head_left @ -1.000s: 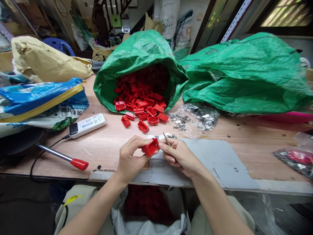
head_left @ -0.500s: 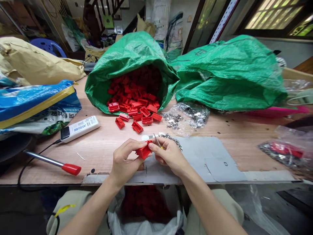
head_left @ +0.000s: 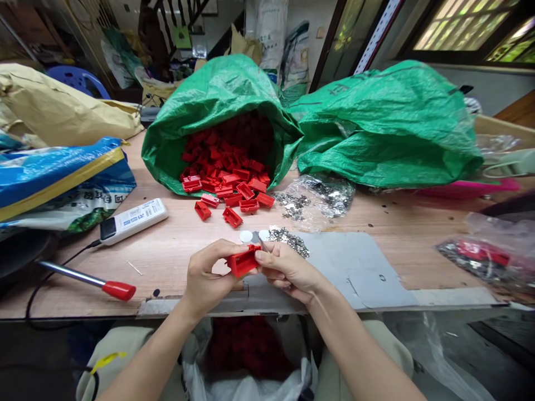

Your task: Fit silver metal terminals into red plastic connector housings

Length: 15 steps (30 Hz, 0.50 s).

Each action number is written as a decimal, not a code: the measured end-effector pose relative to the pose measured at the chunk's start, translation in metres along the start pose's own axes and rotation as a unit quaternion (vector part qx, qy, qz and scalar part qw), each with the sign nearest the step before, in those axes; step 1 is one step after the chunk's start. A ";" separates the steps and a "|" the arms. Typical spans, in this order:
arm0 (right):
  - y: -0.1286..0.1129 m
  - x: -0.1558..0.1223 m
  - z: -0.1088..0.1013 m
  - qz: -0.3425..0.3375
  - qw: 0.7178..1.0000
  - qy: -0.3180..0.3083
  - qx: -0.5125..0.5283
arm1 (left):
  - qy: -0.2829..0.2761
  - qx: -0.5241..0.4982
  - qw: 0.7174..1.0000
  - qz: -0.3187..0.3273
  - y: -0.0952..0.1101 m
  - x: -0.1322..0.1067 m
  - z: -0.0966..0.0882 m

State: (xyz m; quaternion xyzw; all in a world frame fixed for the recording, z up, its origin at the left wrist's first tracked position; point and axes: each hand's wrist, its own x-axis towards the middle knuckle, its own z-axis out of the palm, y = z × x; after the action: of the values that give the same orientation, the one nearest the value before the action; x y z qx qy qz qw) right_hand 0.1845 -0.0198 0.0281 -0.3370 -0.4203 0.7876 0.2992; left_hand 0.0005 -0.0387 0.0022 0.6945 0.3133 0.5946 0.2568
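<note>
Over the front of the table, my left hand (head_left: pixel 211 275) pinches a small red plastic box (head_left: pixel 242 262) by its left side, the hollow open side facing me. My right hand (head_left: pixel 288 270) has thumb and fingers closed at the box's right end, touching it. A thin metal tool (head_left: pixel 262 243) sticks up from the right hand's fingers; its handle is hidden now. Just behind the hands lies a pile of small metal pieces (head_left: pixel 288 240), with white round discs (head_left: pixel 246 236) beside it. Beneath them is a grey sheet (head_left: pixel 346 264) on the table.
A green sack (head_left: pixel 221 83) spills several red boxes (head_left: pixel 232 217) onto the table. Another green sack (head_left: pixel 388 122) lies to the right, near a clear bag of metal parts (head_left: pixel 330 195). At left are a white device (head_left: pixel 134 221) and a red-tipped lever (head_left: pixel 119 290). A lined bag (head_left: pixel 246 384) sits below.
The red box has turned so its hollow side faces me. My right hand has tipped, so the tool's yellow handle no longer shows. The view has shifted slightly.
</note>
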 end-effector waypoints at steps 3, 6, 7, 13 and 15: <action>-0.011 -0.005 -0.012 -0.071 0.979 0.131 -0.139 | 0.016 0.030 0.998 -0.053 0.001 -0.001 0.001; -0.021 -0.013 -0.034 -0.157 0.900 0.271 -0.304 | 0.025 0.035 0.995 -0.088 0.001 -0.002 0.002; -0.023 -0.016 -0.041 -0.165 0.874 0.280 -0.360 | 0.028 0.033 0.995 -0.094 0.001 -0.002 0.002; -0.011 -0.026 -0.041 -0.134 0.794 0.151 -0.574 | 0.045 0.038 0.990 -0.131 -0.002 -0.001 0.003; -0.003 -0.025 -0.032 -0.135 0.759 0.153 -0.618 | 0.046 0.040 0.989 -0.138 -0.004 -0.001 0.003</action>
State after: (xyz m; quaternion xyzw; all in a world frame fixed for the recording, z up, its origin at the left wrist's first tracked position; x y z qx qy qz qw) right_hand 0.2252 -0.0224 0.0244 -0.5043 -0.8058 0.2461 0.1892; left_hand 0.0029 -0.0365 -0.0015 0.6263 0.4409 0.5719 0.2937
